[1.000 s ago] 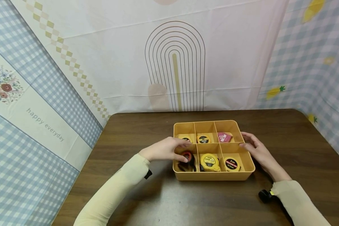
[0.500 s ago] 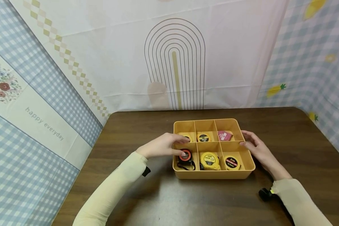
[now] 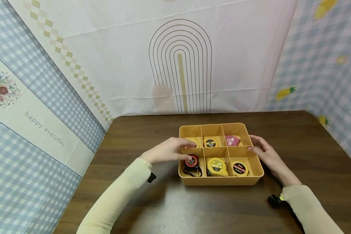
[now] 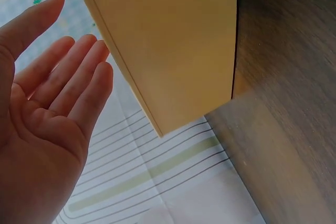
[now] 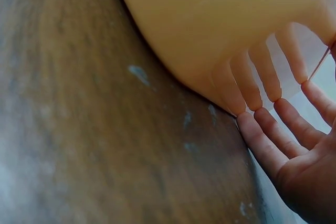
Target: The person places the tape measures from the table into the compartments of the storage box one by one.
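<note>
A yellow divided organizer box (image 3: 219,181) stands on the table, with tape measures in its compartments. My left hand (image 3: 168,151) reaches over its left wall; in the left wrist view, the thumb stands apart from the fingers and nothing is held. In the head view, its thumb tip overlaps the black tape measure (image 3: 191,161) with the orange label, which lies front left. My right hand (image 3: 269,159) holds the right wall, thumb over the rim and fingertips against the outside. Front middle lies a yellow tape measure (image 3: 217,166); front right is a smaller round one (image 3: 240,168).
In the back row lie a yellow tape measure (image 3: 210,142) in the middle and a pink tape measure (image 3: 232,140) at right. Another yellow one at back left is partly hidden by my left fingers. Patterned cloth (image 3: 128,65) hangs behind the wooden table (image 3: 210,211).
The black tape measure was blurred and tilted under my left hand a second ago; now it lies with its orange label up. The left hand has drawn slightly left. The right hand stays put.
</note>
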`<state>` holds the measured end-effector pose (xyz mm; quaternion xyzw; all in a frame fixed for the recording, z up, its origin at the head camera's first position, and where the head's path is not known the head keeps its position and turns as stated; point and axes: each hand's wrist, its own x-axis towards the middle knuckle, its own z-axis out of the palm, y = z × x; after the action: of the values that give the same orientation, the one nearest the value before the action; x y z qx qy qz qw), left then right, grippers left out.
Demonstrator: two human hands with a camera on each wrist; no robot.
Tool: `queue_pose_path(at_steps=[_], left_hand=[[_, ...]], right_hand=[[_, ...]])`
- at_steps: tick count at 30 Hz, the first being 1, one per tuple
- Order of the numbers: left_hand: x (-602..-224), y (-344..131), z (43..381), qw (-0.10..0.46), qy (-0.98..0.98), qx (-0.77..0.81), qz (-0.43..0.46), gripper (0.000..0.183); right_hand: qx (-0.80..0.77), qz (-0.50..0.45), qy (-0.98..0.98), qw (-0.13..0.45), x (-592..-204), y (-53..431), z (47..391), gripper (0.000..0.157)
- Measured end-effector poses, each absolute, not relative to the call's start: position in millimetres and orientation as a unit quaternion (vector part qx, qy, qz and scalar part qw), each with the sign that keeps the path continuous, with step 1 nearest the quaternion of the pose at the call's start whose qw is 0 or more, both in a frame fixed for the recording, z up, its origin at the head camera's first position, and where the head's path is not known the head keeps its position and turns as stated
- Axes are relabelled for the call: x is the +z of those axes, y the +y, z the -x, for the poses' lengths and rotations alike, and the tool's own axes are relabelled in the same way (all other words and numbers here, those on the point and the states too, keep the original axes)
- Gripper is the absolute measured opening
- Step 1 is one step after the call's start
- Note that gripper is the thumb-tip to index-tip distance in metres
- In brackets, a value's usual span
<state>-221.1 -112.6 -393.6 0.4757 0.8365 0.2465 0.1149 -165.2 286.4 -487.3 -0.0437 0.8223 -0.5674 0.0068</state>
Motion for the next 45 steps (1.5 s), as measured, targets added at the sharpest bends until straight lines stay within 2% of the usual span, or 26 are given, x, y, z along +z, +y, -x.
queue_pose_path(at_steps=[14,35,45], left_hand=[[-406.7,-130.0,222.0,0.041,0.850,0.269,-0.451,0.055],[-425.5,-140.7,222.7,0.028,0.868,0.294,-0.399,0.053],[-430.9,-139.6,219.3,0.043,0.884,0.305,-0.351,0.064]], right_hand=[[-0.569,0.038,0.821,0.008,-490.2,286.4,162.5,0.060],[-0.568,0.040,0.822,0.006,-487.3,286.2,163.5,0.060],[-0.552,0.031,0.833,0.007,-485.7,284.8,164.4,0.061]])
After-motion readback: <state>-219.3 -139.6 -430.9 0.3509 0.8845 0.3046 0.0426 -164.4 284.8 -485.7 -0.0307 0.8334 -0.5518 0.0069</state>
